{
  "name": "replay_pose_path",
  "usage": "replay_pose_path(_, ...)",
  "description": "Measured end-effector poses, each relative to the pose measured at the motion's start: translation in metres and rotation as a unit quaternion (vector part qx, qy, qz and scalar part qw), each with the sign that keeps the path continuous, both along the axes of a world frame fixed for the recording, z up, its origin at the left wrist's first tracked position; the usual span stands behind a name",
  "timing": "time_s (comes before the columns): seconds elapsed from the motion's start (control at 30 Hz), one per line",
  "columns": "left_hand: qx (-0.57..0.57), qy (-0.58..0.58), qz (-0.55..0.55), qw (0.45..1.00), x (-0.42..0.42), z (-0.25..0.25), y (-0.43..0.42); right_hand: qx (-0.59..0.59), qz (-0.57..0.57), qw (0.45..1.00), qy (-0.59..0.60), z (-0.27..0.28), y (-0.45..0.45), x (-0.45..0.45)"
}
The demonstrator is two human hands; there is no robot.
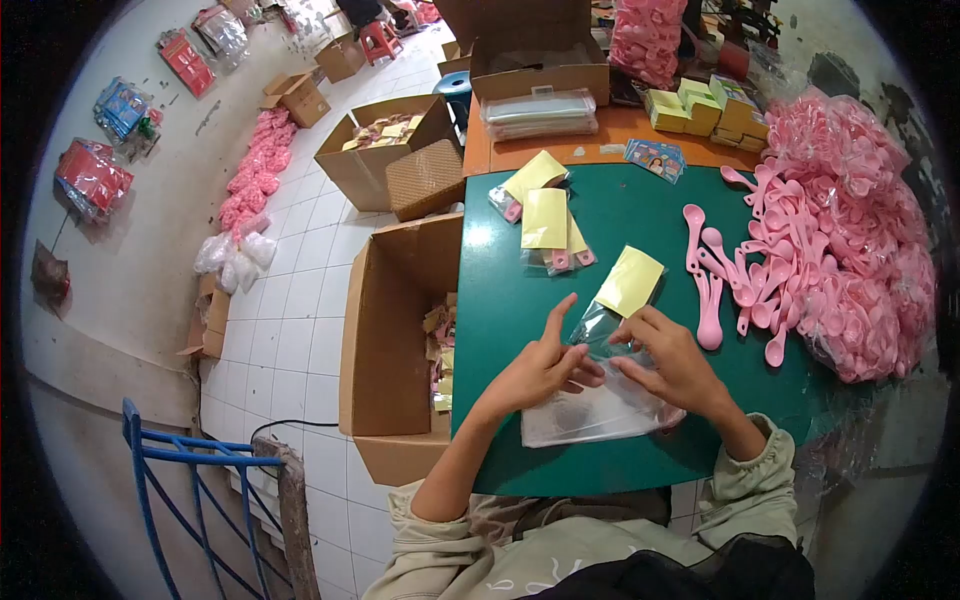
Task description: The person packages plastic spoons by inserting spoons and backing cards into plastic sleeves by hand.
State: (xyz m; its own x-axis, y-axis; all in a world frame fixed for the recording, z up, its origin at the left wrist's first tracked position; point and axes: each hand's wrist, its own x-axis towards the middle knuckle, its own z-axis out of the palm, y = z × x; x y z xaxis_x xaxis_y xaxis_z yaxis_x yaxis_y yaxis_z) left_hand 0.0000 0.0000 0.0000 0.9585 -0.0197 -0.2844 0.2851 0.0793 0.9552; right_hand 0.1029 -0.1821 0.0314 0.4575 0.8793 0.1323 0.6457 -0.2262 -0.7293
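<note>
My left hand (543, 372) is over the green table, its index finger stretched out and the others loosely bent; it looks open. Opposite it, my right hand (668, 358) has its thumb apart from its bent fingers, close to a clear plastic bag (596, 325) with a yellow card (631, 281) at its far end. Whether its fingertips touch that bag is unclear. Under both hands lies a stack of clear plastic bags (580, 418). Farther off are several packed bags with yellow cards (544, 218) and pink ends showing. Loose pink spoons (710, 312) lie to the right.
A large heap of bagged pink spoons (850, 220) fills the table's right side. Stacks of yellow cards (700, 108), picture cards (655, 158) and a pile of plastic sleeves (540, 115) stand at the back. An open cardboard box (395, 340) adjoins the table's left edge.
</note>
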Motion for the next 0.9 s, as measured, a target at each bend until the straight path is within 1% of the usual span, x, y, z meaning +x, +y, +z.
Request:
replay_pose_path(0.17,0.138,-0.058,0.032,0.988,0.006,-0.005,0.003,0.024,-0.043,0.998,-0.026,-0.017,0.008,-0.007)
replay_pose_path(0.27,0.106,0.015,0.043,0.993,0.009,0.005,0.002,0.037,-0.053,0.998,-0.021,-0.018,0.009,-0.007)
replay_pose_path(0.37,0.192,0.0,0.045,0.98,0.012,0.003,0.007,0.039,-0.053,0.998,-0.019,-0.02,0.01,-0.005)
replay_pose_path(0.47,0.139,-0.082,0.032,0.986,0.011,-0.016,0.011,0.047,-0.057,0.997,-0.012,-0.021,0.011,-0.006)
replay_pose_path(0.57,0.084,-0.079,-0.011,0.993,0.009,0.002,0.005,0.036,-0.063,0.997,-0.011,-0.016,0.011,-0.008)
replay_pose_path(0.67,0.097,-0.103,-0.053,0.989,0.009,-0.001,0.003,0.039,-0.056,0.998,-0.004,-0.014,0.01,-0.007)
replay_pose_path(0.77,0.061,-0.113,-0.076,0.989,0.008,0.0,-0.003,0.045,-0.043,0.998,0.017,-0.015,0.009,-0.008)
replay_pose_path(0.87,0.042,-0.12,-0.065,0.99,0.008,-0.008,-0.006,0.054,-0.025,0.998,0.008,-0.021,0.007,-0.006)
replay_pose_path(0.9,0.057,-0.125,-0.056,0.989,0.008,-0.007,-0.007,0.045,-0.023,0.999,0.01,-0.02,0.007,-0.006)
